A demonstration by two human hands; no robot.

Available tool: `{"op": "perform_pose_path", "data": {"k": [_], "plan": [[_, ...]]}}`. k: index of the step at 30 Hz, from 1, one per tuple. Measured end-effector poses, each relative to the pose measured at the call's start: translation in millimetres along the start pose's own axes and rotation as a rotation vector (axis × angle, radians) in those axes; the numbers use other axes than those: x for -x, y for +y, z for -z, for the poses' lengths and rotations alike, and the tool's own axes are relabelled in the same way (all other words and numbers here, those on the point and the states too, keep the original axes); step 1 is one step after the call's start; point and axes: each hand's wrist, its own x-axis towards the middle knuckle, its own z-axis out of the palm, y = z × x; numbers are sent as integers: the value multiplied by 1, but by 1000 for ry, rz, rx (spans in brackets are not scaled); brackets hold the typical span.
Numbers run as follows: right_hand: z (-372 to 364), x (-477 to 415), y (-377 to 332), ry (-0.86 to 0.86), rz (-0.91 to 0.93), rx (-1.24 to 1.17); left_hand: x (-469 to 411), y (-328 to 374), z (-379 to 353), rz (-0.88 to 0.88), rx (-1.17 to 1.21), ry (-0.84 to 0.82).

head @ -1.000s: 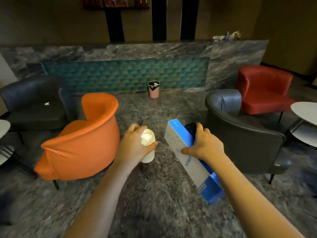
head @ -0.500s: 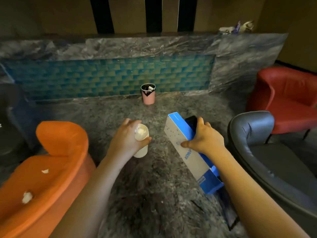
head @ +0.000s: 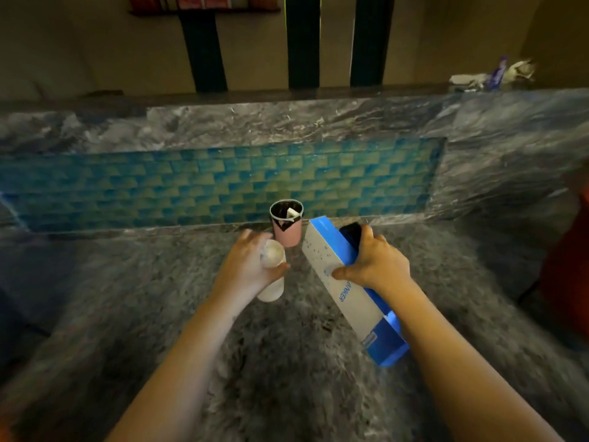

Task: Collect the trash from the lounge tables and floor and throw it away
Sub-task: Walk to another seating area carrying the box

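- A long blue and white box (head: 345,291) is in my right hand (head: 377,266), at 3 o'clock from the middle of the view. My fingers wrap over its top edge and my thumb presses its white face.
- Its long axis runs from 11 o'clock, the far end, to 5 o'clock, where the open blue end points back at me.
- A dark item (head: 350,232) is tucked under the same fingers. I cannot tell what it is.
- My left hand (head: 247,266) grips a white paper cup (head: 271,272), mouth up, leaning slightly.
- Just past both hands, at 12 o'clock, a pink bin (head: 287,224) stands on the marble floor (head: 287,378), with some scrap already in it.
- Judged from this, collecting is partly done. Nothing I hold is dropped yet.
- Litter (head: 490,74) lies on the ledge at 1 o'clock, likely left to gather.
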Motion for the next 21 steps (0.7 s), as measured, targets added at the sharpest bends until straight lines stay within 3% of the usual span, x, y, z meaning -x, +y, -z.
{"op": "perform_pose_path", "data": {"k": [9,21], "plan": [[-42,-325,-54,-7,88,95,-281,-126,-71,48,-9,37],[-61,-723,-108,3,9,46,-676,-262,-151,32,-9,-34]]}}
